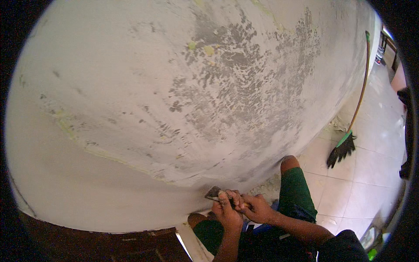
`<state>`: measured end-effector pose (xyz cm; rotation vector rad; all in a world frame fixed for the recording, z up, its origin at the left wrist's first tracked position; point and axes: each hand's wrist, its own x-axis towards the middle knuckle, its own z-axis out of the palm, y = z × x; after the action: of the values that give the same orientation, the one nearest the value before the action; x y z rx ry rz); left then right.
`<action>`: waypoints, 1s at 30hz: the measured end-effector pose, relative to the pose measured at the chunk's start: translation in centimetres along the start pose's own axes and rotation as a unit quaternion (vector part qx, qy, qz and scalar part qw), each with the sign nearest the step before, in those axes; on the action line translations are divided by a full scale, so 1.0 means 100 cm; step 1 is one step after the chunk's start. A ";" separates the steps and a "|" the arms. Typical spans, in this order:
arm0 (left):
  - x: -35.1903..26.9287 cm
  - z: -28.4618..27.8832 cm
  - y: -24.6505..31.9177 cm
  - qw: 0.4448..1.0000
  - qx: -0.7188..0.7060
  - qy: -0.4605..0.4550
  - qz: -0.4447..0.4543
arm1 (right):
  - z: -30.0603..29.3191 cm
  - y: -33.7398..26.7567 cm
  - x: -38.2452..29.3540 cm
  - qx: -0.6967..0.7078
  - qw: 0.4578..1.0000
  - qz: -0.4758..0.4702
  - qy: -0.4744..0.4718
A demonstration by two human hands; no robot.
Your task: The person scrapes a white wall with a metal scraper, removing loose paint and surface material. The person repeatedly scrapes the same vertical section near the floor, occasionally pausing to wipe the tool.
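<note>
Both hands are on a paint scraper, low in front of a white wall [157, 137]. My left hand [227, 211] grips it close to the head, with the thumb up behind the blade. Farther back, my right hand [259, 209] is closed around the handle, where a bit of yellow shows. The dark, flat blade of the scraper [213, 192] points at the wall's lower part; whether it touches the surface I cannot tell. Above the hands the wall paint is worn off in grey patches [242, 59], with yellowish-green streaks [108, 157] along the edges.
A broom [342, 149] with black bristles and a green collar leans on the wall at right. Pale debris [338, 124] lies at the wall's foot on the white tile floor [366, 163]. A dark brown surface [98, 240] borders the wall at lower left. My knees are close to the wall.
</note>
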<state>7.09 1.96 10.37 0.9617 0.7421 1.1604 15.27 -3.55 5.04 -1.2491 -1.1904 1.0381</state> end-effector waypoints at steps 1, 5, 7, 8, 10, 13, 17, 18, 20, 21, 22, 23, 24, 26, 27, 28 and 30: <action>0.002 -0.005 -0.014 1.000 -0.011 0.004 -0.015 | 0.002 0.011 -0.003 0.005 1.000 0.012 0.009; 0.006 -0.028 -0.051 0.997 -0.018 0.042 -0.063 | 0.010 0.049 -0.005 -0.077 0.994 -0.006 0.076; 0.010 -0.032 -0.060 0.995 -0.023 0.070 -0.068 | 0.010 0.058 -0.002 -0.027 0.998 0.009 0.049; 0.012 -0.033 -0.061 0.995 -0.023 0.066 -0.066 | 0.009 0.059 0.000 0.000 0.999 0.023 0.042; 0.012 -0.031 -0.059 0.996 -0.021 0.062 -0.055 | 0.007 0.055 0.002 -0.038 0.998 -0.005 0.046; 0.012 -0.027 -0.052 0.997 -0.034 0.063 -0.033 | 0.004 0.045 0.004 -0.027 0.999 -0.012 0.035; 0.009 -0.021 -0.041 0.998 -0.040 0.045 -0.031 | 0.005 0.036 0.003 0.004 1.000 -0.012 0.027; 0.009 -0.019 -0.039 0.997 -0.038 0.055 -0.032 | 0.006 0.035 0.003 0.023 0.999 0.003 0.024; 0.010 -0.016 -0.036 0.996 -0.032 0.072 -0.030 | 0.007 0.035 0.003 0.077 0.996 0.038 0.017; 0.011 -0.014 -0.035 0.996 -0.028 0.077 -0.026 | 0.007 0.034 0.005 0.058 0.998 0.021 0.021; 0.011 -0.011 -0.032 0.996 -0.024 0.079 -0.022 | 0.006 0.032 0.005 0.054 0.998 0.011 0.025; 0.015 -0.010 -0.028 0.997 -0.031 0.071 -0.021 | 0.006 0.030 0.009 0.067 0.997 0.014 0.022; 0.014 -0.006 -0.023 0.997 -0.035 0.062 -0.019 | 0.004 0.025 0.010 0.033 0.999 -0.001 0.024; 0.012 0.001 -0.009 0.997 -0.028 0.072 -0.009 | 0.002 0.009 0.015 -0.004 0.999 0.037 -0.004; 0.012 0.006 0.000 0.996 -0.018 0.089 -0.002 | 0.000 -0.001 0.019 -0.011 1.000 -0.025 0.015; 0.013 0.011 0.009 0.990 0.004 0.136 -0.025 | 0.000 -0.013 0.024 -0.028 0.998 -0.045 0.021; 0.020 0.016 0.036 0.994 -0.021 0.073 0.073 | 0.001 -0.038 0.032 -0.032 0.997 -0.070 0.009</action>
<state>7.57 3.90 14.28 0.9157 0.7703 1.3811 15.29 -0.65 9.04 -1.2036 -1.2868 0.8890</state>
